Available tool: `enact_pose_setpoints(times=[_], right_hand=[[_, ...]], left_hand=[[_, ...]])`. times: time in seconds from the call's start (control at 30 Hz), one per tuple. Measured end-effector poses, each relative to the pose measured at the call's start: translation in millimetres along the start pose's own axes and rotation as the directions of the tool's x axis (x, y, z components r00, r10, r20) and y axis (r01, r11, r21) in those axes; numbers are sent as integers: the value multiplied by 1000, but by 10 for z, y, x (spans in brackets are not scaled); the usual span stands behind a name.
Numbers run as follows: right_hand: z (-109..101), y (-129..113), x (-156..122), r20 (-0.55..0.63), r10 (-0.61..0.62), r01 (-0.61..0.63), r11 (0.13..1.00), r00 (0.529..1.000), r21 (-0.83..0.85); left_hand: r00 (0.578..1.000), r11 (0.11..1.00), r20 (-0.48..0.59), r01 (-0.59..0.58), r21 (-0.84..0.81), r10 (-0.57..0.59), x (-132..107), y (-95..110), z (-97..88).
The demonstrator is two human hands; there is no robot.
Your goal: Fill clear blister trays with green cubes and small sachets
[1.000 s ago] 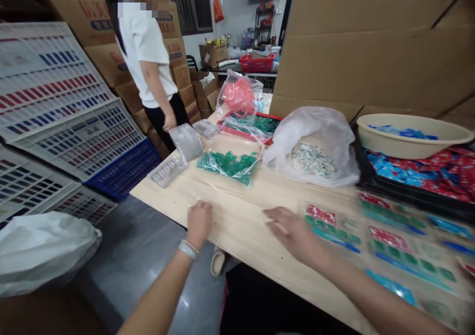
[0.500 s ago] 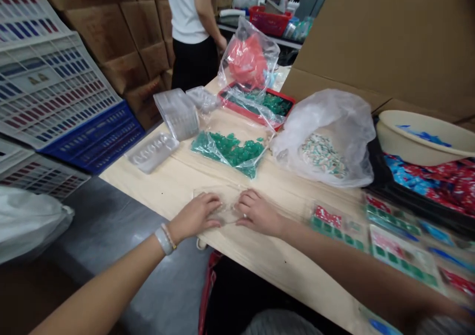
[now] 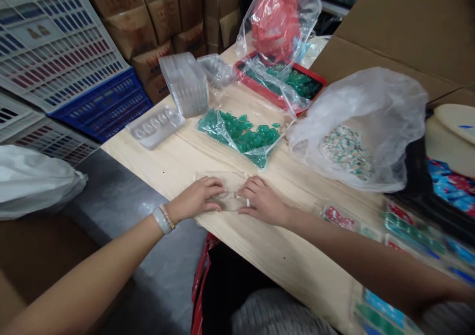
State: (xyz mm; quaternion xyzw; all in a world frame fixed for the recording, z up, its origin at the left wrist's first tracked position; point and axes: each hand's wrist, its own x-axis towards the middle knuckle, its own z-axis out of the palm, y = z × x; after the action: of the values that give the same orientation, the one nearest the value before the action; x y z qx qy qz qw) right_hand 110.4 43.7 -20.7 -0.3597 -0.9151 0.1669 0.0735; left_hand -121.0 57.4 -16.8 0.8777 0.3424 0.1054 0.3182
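Quietly, at the near side of a pale wooden table [image 3: 159,164], a worker's left hand [image 3: 195,199] and right hand [image 3: 261,201] take the two ends of a shallow clear tray [image 3: 230,202]. Both hands are partly open, fingers bent over the tray's ends and thumbs toward the worker's body; they appear to have hold of it, though how firmly cannot be told, and neither shows anything else in its grasp. The tray sits just in from the table's edge, on the worker's side of a bag of green pieces [image 3: 241,137], with a stack of trays [image 3: 187,85] farther off to the left and a white bag [image 3: 389,122] of small pieces to the right. Steadying it well would seem to call for light, even pressure from both sides, since thin plastic probably flexes, and for keeping its near left corner from slipping over the edge. The tray looks to lie flat, its long axis running crosswise from one hand to the other, at a slant to the table's edge; its ends point left and right, but glare and covering fingers leave unclear which is the front.
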Motion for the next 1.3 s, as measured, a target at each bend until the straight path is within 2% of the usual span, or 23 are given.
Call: enact_pose_setpoints(times=[0.43,0.63,0.77,0.87,1.03,1.17,1.3], right_hand=[[1,14,7,-3,-21,21,1000,1000,-22],[-15,-191,8,-11,-8,5,974,1000,-226],[76,-334,-35,-19,-69,58,937,997,-344],[124,-361,-61,-29,-64,47,917,998,-397],[90,-405,4,42,-38,52,904,998,-423],[104,-455,69,117,31,18,919,993,-393],[150,-454,43,131,71,-17,926,989,-377]], left_hand=[[1000,999,-14,-18,39,19,-21,12,-6],[1000,968,-19,25,250,-21,-84,256,61],[998,933,-3,57,355,-59,-89,404,141],[995,950,0,96,298,-101,-54,379,148],[999,980,30,34,198,-41,10,255,116],[999,979,41,20,201,-29,38,245,118],[998,965,63,-4,262,-13,21,305,120]])
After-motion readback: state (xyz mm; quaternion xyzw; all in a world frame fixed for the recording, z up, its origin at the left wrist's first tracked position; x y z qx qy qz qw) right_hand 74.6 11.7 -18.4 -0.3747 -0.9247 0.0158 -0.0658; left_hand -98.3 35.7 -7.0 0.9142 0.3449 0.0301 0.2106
